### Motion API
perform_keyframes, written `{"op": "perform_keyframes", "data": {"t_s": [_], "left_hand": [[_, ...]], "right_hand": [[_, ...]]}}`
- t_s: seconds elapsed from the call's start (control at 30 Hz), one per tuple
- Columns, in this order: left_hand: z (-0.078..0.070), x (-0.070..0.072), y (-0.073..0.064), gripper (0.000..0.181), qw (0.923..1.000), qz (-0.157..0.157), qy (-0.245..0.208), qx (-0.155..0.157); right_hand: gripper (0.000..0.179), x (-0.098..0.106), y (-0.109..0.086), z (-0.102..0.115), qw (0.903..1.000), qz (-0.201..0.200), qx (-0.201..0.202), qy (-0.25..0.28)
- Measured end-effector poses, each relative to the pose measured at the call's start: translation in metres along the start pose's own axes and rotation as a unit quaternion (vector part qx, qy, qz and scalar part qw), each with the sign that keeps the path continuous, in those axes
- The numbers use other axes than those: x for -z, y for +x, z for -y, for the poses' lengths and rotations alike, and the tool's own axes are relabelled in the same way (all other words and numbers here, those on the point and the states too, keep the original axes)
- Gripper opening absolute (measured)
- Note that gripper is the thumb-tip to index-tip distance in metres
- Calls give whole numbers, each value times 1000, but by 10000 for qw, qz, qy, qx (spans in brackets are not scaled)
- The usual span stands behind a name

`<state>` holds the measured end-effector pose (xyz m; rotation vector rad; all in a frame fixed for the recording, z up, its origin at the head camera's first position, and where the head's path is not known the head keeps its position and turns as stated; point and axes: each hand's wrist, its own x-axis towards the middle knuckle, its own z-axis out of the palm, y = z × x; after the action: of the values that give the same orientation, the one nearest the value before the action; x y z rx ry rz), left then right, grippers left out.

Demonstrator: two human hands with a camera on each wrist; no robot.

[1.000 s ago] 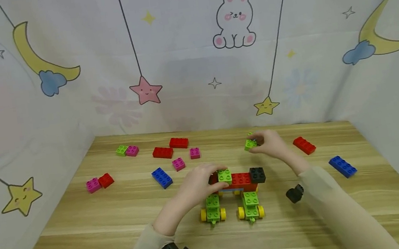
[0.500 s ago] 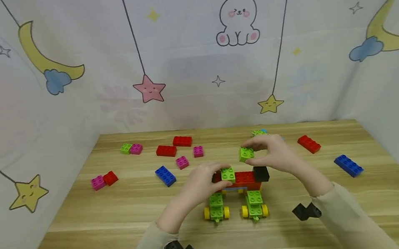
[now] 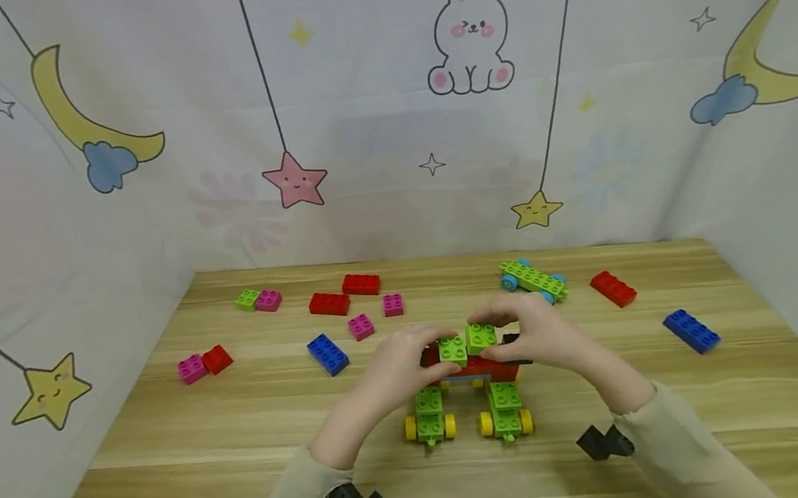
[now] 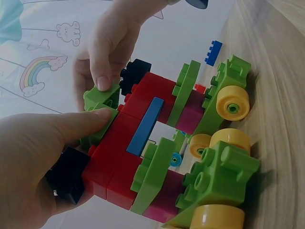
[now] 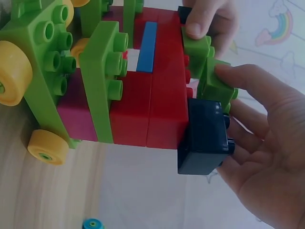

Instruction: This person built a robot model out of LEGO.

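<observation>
In the middle of the table stands a toy-brick model with red bricks (image 3: 495,367) on top and two green wheeled bases (image 3: 431,423) with yellow wheels. My left hand (image 3: 401,368) pinches a green brick (image 3: 452,350) at the left part of the red top. With thumb and fingers my right hand (image 3: 540,333) grips a second green brick (image 3: 482,337), close beside the first and slightly tilted in the right wrist view. A black brick (image 5: 205,136) sits at each end of the red top. Magenta bricks (image 5: 76,107) and a blue piece (image 5: 147,46) show lower in the model.
A green base with blue wheels (image 3: 533,278) lies behind the right hand. Blue (image 3: 691,330) and red bricks (image 3: 613,288) are at the right. Several red, magenta, green and blue bricks (image 3: 327,354) lie scattered at the left and back, before a cloth backdrop (image 3: 382,117).
My right hand has brought a green brick from beside the blue-wheeled base toward me and left, to the model's top. The left hand has stayed on its green brick.
</observation>
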<state>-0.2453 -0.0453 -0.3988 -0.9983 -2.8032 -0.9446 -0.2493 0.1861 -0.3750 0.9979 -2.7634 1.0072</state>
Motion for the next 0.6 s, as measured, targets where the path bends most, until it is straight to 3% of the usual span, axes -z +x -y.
{"op": "perform_keyframes", "data": {"t_s": [0.4, 0.6], "left_hand": [[2, -1, -1, 39, 9995, -135, 165, -233], [2, 0, -1, 39, 9999, -76, -14, -113]], "right_hand": [[36, -5, 0, 0, 9995, 272, -44, 183], [36, -6, -1, 0, 9994, 343, -66, 61]]}}
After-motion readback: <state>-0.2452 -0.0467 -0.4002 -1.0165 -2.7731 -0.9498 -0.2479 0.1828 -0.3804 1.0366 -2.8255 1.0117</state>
